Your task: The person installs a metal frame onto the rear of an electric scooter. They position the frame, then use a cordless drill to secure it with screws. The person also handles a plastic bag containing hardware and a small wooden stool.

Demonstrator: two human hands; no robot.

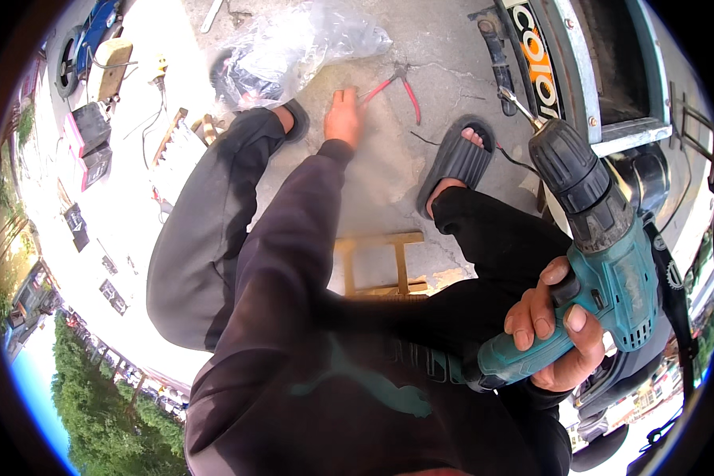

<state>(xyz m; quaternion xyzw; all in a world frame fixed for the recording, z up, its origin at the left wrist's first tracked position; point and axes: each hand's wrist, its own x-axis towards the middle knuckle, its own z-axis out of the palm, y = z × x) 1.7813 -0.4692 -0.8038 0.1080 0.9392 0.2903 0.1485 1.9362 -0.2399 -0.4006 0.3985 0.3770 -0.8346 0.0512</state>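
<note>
My right hand [559, 329] is wrapped round the handle of a teal and black cordless drill [611, 274], one finger by its trigger. The drill points up and left, with a metal bit [522, 107] in its chuck. My left hand [343, 119] reaches down to the concrete between my feet, fingers bent and close together. Their tips are hidden, and I cannot make out what they hold. Just right of it lie red-handled pliers [408, 91], spread apart, one handle end close to the hand. A clear plastic bag [301, 47] lies beyond, partly over my left foot.
A metal frame with a lettered panel [535, 59] stands at the right, near the drill bit. A low wooden frame [381, 262] is between my legs. Black slippers [460, 159] are on my feet. At the left are an open dark case [91, 131] and a small wheel [67, 62].
</note>
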